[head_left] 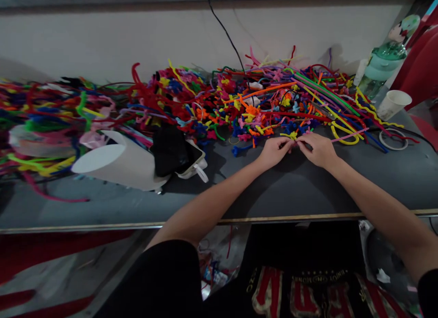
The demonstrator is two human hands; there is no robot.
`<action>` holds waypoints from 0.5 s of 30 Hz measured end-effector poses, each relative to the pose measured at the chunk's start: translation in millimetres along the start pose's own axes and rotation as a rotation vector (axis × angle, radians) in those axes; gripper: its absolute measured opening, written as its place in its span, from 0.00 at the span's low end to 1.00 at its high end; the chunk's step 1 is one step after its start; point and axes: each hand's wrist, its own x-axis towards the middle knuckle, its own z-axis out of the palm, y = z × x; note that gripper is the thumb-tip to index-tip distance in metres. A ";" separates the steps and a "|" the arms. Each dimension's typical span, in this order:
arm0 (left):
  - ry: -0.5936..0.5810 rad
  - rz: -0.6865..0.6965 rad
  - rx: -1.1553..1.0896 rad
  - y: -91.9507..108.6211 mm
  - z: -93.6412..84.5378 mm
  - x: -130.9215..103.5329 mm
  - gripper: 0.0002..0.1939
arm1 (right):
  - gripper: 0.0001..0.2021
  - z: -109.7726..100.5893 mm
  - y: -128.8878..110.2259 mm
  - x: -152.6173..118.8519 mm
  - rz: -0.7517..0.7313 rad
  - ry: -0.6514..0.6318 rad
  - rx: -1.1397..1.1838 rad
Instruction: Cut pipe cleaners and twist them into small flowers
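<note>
My left hand (273,153) and my right hand (318,149) meet fingertip to fingertip over the grey table (294,190). Both pinch a small yellow and pink fuzzy-stem piece (293,136) between them. From my right hand a long pink stem (352,134) sticks out to the right. Just behind the hands lies a heap of many-coloured fuzzy stems and small twisted shapes (253,110). The details of the piece at my fingertips are too small to make out.
On the left stand a white slanted container (133,165), a black object (171,151) and a pale case (195,160). More stems (51,122) lie far left. A paper cup (394,104), a green-lidded bottle (383,67) and a ring (393,140) are at right.
</note>
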 end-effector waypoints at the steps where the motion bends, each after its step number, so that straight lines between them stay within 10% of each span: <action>1: 0.000 -0.001 -0.010 -0.4 -0.4 0.6 0.19 | 0.11 -1.3 1.6 0.0 -0.003 -0.004 0.003; 15: -0.009 -0.140 -0.379 -5.2 -1.8 2.9 0.16 | 0.09 -5.3 9.9 1.2 -0.040 0.026 -0.003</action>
